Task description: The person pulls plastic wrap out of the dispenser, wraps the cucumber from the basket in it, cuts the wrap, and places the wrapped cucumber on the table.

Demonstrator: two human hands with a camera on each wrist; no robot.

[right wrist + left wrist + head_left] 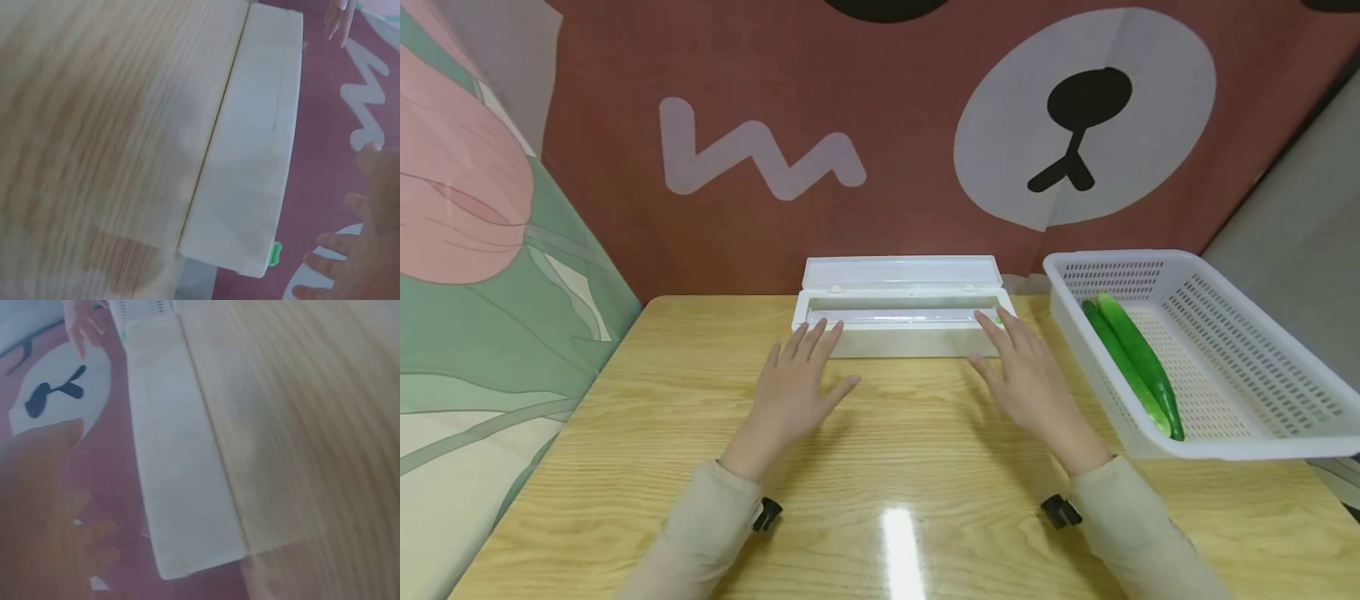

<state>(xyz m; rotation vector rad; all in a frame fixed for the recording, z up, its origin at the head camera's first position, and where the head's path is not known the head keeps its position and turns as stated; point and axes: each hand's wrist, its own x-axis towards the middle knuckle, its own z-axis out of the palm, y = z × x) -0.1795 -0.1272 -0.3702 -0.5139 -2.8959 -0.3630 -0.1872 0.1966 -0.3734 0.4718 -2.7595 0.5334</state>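
Observation:
A long white cling film box [912,342] stands at the back of the table with its lid [902,272] raised. Inside lies a clear, shiny roll [902,316]. My left hand [793,387] hovers by the box's left end, fingers spread and nothing held. By the right end is my right hand [1028,379], likewise spread and holding nothing. Whether the fingertips touch the box cannot be told from the head view. Both wrist views show the box's plain front wall [178,450], and a small green piece [275,254] sticks out at its right end.
To the right, a white perforated basket [1086,367] holds two long green cucumbers [1138,354], lying side by side along its left wall. The wooden table [880,450] meets a printed cloth [895,167] behind the box. Another patterned cloth [475,333] hangs at the left.

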